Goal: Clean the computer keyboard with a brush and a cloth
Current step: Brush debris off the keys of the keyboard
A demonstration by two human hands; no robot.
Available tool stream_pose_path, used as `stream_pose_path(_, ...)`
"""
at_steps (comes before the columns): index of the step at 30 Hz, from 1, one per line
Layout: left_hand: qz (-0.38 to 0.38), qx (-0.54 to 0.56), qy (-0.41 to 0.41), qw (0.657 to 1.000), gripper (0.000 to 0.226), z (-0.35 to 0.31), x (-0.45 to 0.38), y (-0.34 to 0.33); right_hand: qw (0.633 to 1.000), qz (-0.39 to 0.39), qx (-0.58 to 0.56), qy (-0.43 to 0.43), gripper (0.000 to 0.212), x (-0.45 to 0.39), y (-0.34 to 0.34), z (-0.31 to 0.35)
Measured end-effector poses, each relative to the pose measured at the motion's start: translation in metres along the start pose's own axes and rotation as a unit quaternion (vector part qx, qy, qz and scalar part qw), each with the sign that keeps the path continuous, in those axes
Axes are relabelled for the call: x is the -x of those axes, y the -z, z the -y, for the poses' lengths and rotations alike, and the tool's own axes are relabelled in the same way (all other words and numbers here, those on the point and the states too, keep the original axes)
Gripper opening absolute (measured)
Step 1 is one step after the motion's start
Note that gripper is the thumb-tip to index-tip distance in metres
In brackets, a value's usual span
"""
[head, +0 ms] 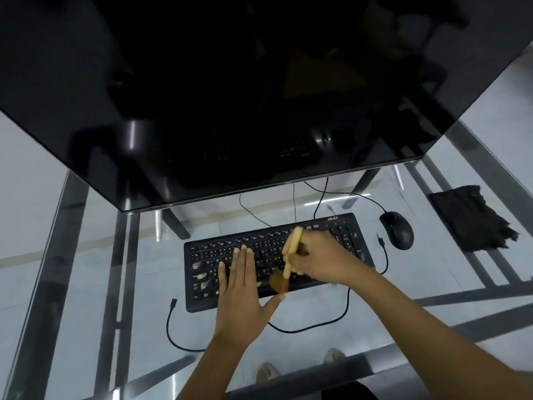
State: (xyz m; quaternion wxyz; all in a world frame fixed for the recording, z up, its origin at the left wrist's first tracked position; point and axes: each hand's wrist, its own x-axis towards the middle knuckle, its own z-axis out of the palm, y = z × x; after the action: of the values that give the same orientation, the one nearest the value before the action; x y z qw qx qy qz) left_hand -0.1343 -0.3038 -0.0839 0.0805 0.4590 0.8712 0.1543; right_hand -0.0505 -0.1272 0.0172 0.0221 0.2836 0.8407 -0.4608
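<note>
Both hands (277, 267) on keyboard (340, 226), mid-table.

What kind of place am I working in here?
Probably a home or office computer desk: a glass-topped table carries a large dark monitor, a black keyboard and a wired mouse. A tiled floor shows through the glass.

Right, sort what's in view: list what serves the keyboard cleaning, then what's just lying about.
For the job: black Acer keyboard; yellow-handled brush with brown bristles, gripped by the right hand; left hand flat on the keys; black cloth.

Lying about: black mouse; dark monitor; loose black cable.
</note>
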Motion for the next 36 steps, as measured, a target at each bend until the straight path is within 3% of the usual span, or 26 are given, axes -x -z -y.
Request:
stream_pose_path(1, 0.003, -0.004, 0.002, 1.0, 0.1, -0.001, -0.002, 0.0, 1.0, -0.011, 0.028, 0.005, 0.005, 0.0, -0.001, -0.002)
stream_pose_path(2, 0.005, -0.008, 0.004, 1.0, 0.099, -0.003, -0.003, 0.0, 0.997, -0.07, 0.044, 0.013, 0.007, -0.001, 0.001, -0.004)
stream_pose_path(4, 0.008, -0.015, 0.003, 1.0, 0.098, -0.006, -0.006, 0.001, 0.989, -0.15, -0.003, 0.012, 0.005, -0.001, 0.011, -0.009)
stream_pose_path(6, 0.01, -0.02, -0.003, 1.0, 0.095, -0.007, -0.008, 0.0, 0.996, -0.077, -0.037, -0.009, 0.004, -0.001, 0.019, -0.01)
stream_pose_path(8, 0.009, -0.021, -0.007, 1.0, 0.092, -0.007, -0.009, 0.001, 1.0, -0.022, 0.014, -0.016, 0.004, 0.002, 0.018, -0.014)
stream_pose_path(11, 0.003, -0.026, -0.02, 0.999, 0.091, -0.014, -0.015, 0.001, 0.979, -0.202, -0.007, -0.019, 0.005, 0.0, 0.024, -0.024)
stream_pose_path(12, 0.002, -0.029, -0.022, 0.999, 0.092, -0.016, -0.017, 0.001, 0.974, -0.221, -0.047, -0.021, 0.006, -0.002, 0.026, -0.026)
stream_pose_path(14, 0.009, -0.032, -0.014, 0.999, 0.096, -0.021, -0.02, -0.001, 0.985, -0.121, -0.113, -0.042, 0.009, -0.003, 0.027, -0.025)
stream_pose_path(15, 0.014, -0.034, -0.006, 0.999, 0.098, -0.023, -0.021, -0.002, 0.992, -0.077, -0.092, -0.046, 0.009, -0.002, 0.026, -0.025)
stream_pose_path(16, 0.016, -0.036, 0.001, 0.999, 0.1, -0.025, -0.022, -0.002, 0.993, -0.083, -0.067, -0.042, 0.01, -0.003, 0.024, -0.026)
stream_pose_path(19, 0.015, -0.035, 0.011, 0.999, 0.103, -0.03, -0.024, -0.004, 0.969, -0.247, -0.002, -0.02, 0.008, -0.009, 0.036, -0.028)
stream_pose_path(20, 0.012, -0.035, 0.008, 0.999, 0.103, -0.03, -0.024, -0.006, 0.972, -0.234, -0.023, -0.018, 0.007, -0.01, 0.039, -0.029)
stream_pose_path(22, 0.011, -0.038, -0.002, 0.999, 0.101, -0.03, -0.026, -0.008, 0.993, -0.098, -0.059, -0.026, 0.007, -0.009, 0.038, -0.024)
stream_pose_path(23, 0.009, -0.04, -0.007, 0.999, 0.1, -0.031, -0.027, -0.01, 0.997, -0.073, -0.023, -0.023, 0.008, -0.007, 0.035, -0.023)
stream_pose_path(24, 0.007, -0.042, -0.011, 0.999, 0.099, -0.033, -0.028, -0.011, 0.995, -0.094, 0.003, -0.018, 0.008, -0.008, 0.034, -0.025)
stream_pose_path(26, 0.004, -0.043, -0.016, 0.999, 0.097, -0.039, -0.03, -0.012, 0.971, -0.237, 0.035, -0.01, 0.007, -0.011, 0.039, -0.028)
stream_pose_path(27, 0.003, -0.042, -0.017, 0.999, 0.096, -0.042, -0.031, -0.013, 0.963, -0.266, 0.025, -0.014, 0.006, -0.011, 0.043, -0.03)
stream_pose_path(28, 0.001, -0.04, -0.019, 0.999, 0.095, -0.044, -0.032, -0.013, 0.967, -0.256, -0.001, -0.017, 0.005, -0.011, 0.046, -0.031)
stream_pose_path(30, 0.004, -0.038, -0.019, 0.999, 0.092, -0.046, -0.033, -0.013, 0.986, -0.161, -0.035, -0.028, 0.007, -0.01, 0.046, -0.032)
stream_pose_path(31, 0.006, -0.038, -0.019, 0.999, 0.092, -0.047, -0.033, -0.013, 0.986, -0.162, -0.008, -0.028, 0.008, -0.008, 0.046, -0.032)
stream_pose_path(33, 0.009, -0.041, -0.019, 0.999, 0.091, -0.046, -0.032, -0.013, 0.965, -0.258, 0.032, -0.028, 0.012, -0.01, 0.049, -0.036)
stream_pose_path(34, 0.008, -0.041, -0.019, 0.999, 0.091, -0.045, -0.031, -0.013, 0.953, -0.301, 0.011, -0.029, 0.011, -0.01, 0.052, -0.037)
stream_pose_path(36, 0.001, -0.035, -0.014, 0.999, 0.093, -0.041, -0.03, -0.012, 0.955, -0.265, -0.126, -0.047, 0.005, -0.009, 0.053, -0.035)
